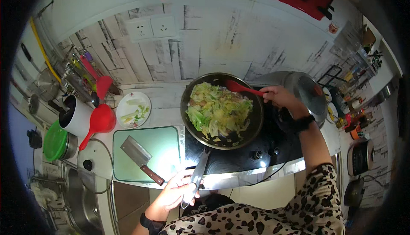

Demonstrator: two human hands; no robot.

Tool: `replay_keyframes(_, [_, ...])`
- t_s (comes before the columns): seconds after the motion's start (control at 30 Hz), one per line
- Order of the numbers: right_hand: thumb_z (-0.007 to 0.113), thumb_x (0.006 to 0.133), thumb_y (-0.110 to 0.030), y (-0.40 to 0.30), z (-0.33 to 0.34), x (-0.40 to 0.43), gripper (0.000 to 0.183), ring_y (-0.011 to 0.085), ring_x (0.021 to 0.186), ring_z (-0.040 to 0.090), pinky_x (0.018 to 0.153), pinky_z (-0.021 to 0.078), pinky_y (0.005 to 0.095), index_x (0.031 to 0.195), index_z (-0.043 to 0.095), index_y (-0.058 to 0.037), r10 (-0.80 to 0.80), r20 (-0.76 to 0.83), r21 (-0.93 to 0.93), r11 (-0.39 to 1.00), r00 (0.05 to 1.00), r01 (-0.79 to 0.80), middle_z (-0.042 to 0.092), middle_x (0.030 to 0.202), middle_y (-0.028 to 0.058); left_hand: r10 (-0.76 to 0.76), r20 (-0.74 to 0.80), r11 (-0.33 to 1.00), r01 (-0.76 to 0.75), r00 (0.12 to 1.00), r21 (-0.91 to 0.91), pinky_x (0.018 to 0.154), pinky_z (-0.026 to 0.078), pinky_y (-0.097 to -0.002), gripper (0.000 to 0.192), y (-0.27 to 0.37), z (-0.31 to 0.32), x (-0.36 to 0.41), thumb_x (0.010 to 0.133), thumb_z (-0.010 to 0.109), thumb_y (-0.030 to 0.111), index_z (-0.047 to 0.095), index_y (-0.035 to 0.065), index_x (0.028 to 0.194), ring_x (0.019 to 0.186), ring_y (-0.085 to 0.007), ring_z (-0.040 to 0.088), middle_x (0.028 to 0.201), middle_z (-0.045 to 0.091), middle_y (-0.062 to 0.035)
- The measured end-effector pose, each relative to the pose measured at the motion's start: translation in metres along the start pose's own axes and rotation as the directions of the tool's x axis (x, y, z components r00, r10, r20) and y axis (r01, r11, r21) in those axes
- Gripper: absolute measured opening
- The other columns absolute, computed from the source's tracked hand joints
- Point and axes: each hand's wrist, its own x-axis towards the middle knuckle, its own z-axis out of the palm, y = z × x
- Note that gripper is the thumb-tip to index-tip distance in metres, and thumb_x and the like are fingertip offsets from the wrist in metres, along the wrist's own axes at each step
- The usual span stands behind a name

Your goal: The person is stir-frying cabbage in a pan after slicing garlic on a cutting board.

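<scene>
A dark frying pan (221,145) full of chopped cabbage (219,110) sits on the black gas stove. Its long handle (200,167) reaches down towards me, and my left hand (179,190) grips its end. My right hand (278,95) holds a red spatula (243,89), whose head lies at the upper right of the cabbage, inside the rim. Left of the pan, a cleaver (136,151) with a wooden handle rests on a pale green cutting board (166,139). Above the board stands a white plate (145,100) with cut scallion pieces (137,111).
A red ladle-shaped scoop (104,118), a glass lid (104,171) and a green-covered bowl (54,140) stand at the left, above a steel sink (80,199). A large lidded pot (310,97) is right of the pan, behind my right wrist. Stove knobs (258,155) line the front.
</scene>
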Motion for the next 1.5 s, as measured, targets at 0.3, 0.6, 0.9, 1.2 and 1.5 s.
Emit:
replay_keyframes(0.3, [0.061,0.09,-0.023,-0.032,0.03,0.069,0.032,0.0022,0.053,0.044,0.041,0.0313,0.0192,0.119,0.063,-0.0086,0.107,0.513,0.159,0.963,0.852,-0.217,0.065,0.08,-0.0002,0.018,-0.012,1.0,-0.018,1.0,0.005,0.059,0.06,-0.032,0.051,0.0,0.001,-0.002,0.09,0.06,0.006,0.037,0.0002,0.135,0.081,-0.0204,0.066,0.116,0.058,-0.0163])
replay_keyframes(0.6, [0.065,0.084,-0.017,-0.05,0.044,-0.053,0.033,0.0302,0.079,0.065,0.072,0.0509,0.0401,0.116,0.064,-0.0089,-0.367,0.342,-0.487,0.718,0.865,0.497,0.067,0.091,0.0158,-0.001,-0.054,1.0,0.002,0.999,0.017,0.057,0.059,-0.0327,0.054,0.006,0.004,-0.002,0.088,0.061,0.003,0.037,-0.0011,0.136,0.078,-0.0201,0.066,0.114,0.06,-0.0158])
replay_keyframes(0.9, [0.063,0.085,-0.014,-0.059,0.044,-0.145,0.032,0.0319,0.087,0.064,0.076,0.0501,0.0371,0.117,0.063,-0.0084,-0.294,0.157,-0.439,0.835,0.943,0.333,0.067,0.094,0.0149,0.001,-0.041,1.0,-0.001,0.999,0.016,0.057,0.058,-0.0329,0.05,0.002,0.0,-0.001,0.09,0.058,0.002,0.038,0.0008,0.136,0.078,-0.0205,0.066,0.112,0.06,-0.0153])
replay_keyframes(1.2, [0.056,0.09,-0.021,-0.025,0.123,-0.083,0.032,0.0346,0.085,0.065,0.075,0.0504,0.0404,0.117,0.062,-0.006,-0.487,-0.068,-0.59,0.724,0.871,0.359,0.068,0.091,0.0178,0.012,0.002,1.0,-0.012,1.0,-0.012,0.055,0.059,-0.0341,0.049,-0.004,-0.004,0.005,0.09,0.058,0.002,0.039,0.0017,0.134,0.077,-0.0224,0.066,0.112,0.06,-0.0166])
replay_keyframes(1.5, [0.056,0.085,-0.014,-0.021,0.076,-0.039,0.035,0.0389,0.089,0.064,0.079,0.0497,0.0429,0.119,0.059,-0.0043,-0.489,-0.183,-0.288,0.856,0.853,0.429,0.065,0.095,0.0232,0.009,-0.014,1.0,-0.009,1.0,0.004,0.057,0.06,-0.0335,0.048,0.0,-0.001,0.001,0.089,0.058,0.0,0.04,0.0027,0.134,0.078,-0.0205,0.065,0.11,0.061,-0.0151])
